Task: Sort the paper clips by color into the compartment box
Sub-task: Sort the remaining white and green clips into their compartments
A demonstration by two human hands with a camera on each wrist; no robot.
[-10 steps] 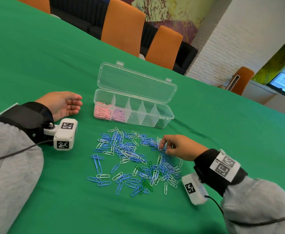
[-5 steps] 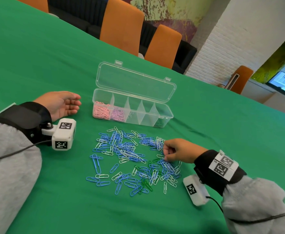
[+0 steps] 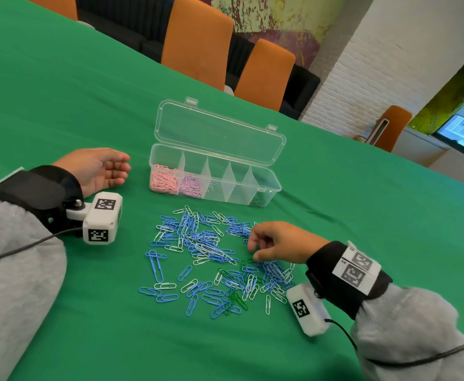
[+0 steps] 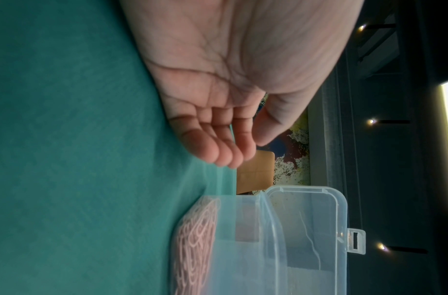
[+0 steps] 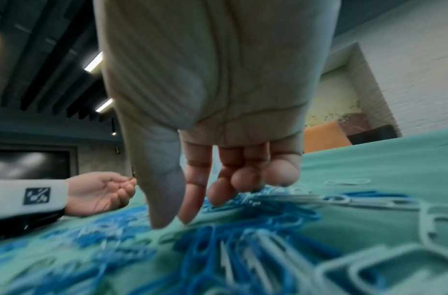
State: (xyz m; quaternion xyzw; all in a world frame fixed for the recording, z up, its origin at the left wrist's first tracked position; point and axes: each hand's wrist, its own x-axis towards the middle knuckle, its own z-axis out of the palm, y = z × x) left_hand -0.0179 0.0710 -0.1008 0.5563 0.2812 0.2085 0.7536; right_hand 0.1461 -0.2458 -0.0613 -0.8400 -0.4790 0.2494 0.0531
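Note:
A pile of blue and white paper clips [image 3: 203,243] lies on the green table, with a few green clips [image 3: 235,296] near its front. Behind it stands the clear compartment box [image 3: 236,196], its lid open. Pink clips [image 3: 163,181] fill the leftmost compartment, lilac ones the second, and dark clips sit in the rightmost. My right hand [image 3: 254,250] hovers at the pile's right side. In the right wrist view, thumb and forefinger of this hand [image 5: 175,219] point down with nothing seen between them. My left hand [image 3: 98,169] rests on the table left of the box, fingers relaxed, empty.
Orange chairs [image 3: 198,42] stand along the table's far edge. A wrist camera block [image 3: 103,217] sits by my left forearm and another [image 3: 306,309] by my right, near the pile's front right. The left wrist view shows the box's end [image 4: 306,219] just past my fingers.
My right hand has slid a little toward me and leftward over the pile's right side. The left hand has stayed where it was.

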